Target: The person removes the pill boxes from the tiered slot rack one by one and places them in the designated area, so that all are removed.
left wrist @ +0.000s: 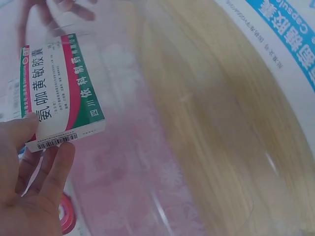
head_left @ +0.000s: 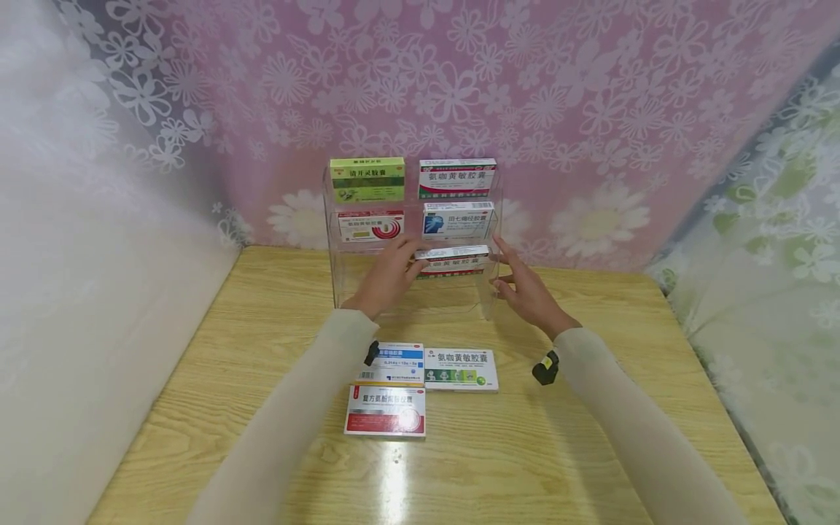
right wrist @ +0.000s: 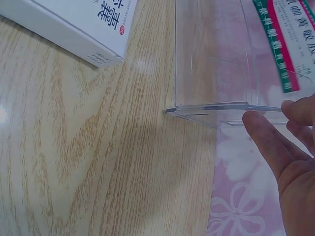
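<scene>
A clear plastic display rack (head_left: 367,284) stands at the back of the table. My left hand (head_left: 389,275) pinches the left end of a white, red and green medicine box (left wrist: 54,91), thumb on its front and fingers beneath. That box lies level at the rack's lower right pocket, under the blue-and-white box (head_left: 457,221); how deep it sits I cannot tell. My right hand (head_left: 527,292) touches the outside of the rack's right wall, its fingertips (right wrist: 252,119) against the clear panel.
The rack also holds a green-yellow box (head_left: 367,180), a red-and-white box (head_left: 370,227) and another white, red and green box (head_left: 457,179). Before it on the wooden table (head_left: 525,452) lie a blue-and-white box (head_left: 397,363), a green-and-white box (head_left: 461,370) and a red-banded box (head_left: 386,412).
</scene>
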Demonstrator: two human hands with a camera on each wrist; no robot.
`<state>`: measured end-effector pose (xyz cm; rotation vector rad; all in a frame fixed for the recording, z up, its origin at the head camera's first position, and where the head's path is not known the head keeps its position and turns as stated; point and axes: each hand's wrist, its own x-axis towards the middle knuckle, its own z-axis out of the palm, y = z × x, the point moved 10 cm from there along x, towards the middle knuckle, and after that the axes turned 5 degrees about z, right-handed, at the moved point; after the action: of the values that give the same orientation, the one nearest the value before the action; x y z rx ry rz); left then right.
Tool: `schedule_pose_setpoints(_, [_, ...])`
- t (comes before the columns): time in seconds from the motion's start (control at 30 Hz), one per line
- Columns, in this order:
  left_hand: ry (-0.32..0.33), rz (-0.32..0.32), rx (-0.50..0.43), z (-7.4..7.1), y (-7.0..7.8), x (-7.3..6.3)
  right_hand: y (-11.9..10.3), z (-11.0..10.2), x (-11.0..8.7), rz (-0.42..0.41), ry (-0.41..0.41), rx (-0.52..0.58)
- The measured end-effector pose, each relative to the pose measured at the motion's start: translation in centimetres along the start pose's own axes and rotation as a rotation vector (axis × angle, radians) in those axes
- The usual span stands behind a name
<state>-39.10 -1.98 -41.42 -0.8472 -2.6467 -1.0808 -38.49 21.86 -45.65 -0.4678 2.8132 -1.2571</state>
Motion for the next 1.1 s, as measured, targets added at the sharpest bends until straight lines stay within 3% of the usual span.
schedule_pose_setpoints(0.07, [0.017,-0.032,-0.031,-0.7,-0.3,-0.3,-0.1,0.0,0.0,-0.007,-0.004,0.013])
schedule_pose_setpoints(0.3, [0.048,0.004,-0.035,-3.6,1.1,-2.0,0.0,-0.2,0.1,-0.003,-0.005,0.021])
schedule_pose_setpoints(0.47, [0.014,0.022,-0.057,-4.0,1.7,-3.7,0.0,-0.1,0.0,0.000,-0.003,0.013])
schedule_pose_setpoints(0.63, [-0.107,0.047,-0.115,-2.1,2.6,-6.0,0.1,-0.1,0.0,0.002,-0.003,0.003])
schedule_pose_setpoints(0.9, [-0.340,0.011,-0.206,2.8,4.1,-10.0,0.1,0.0,0.1,-0.009,-0.006,-0.002])
schedule_pose_setpoints(1.1, [-0.422,-0.018,-0.267,6.0,4.5,-12.1,0.2,0.1,0.1,-0.002,-0.007,-0.011])
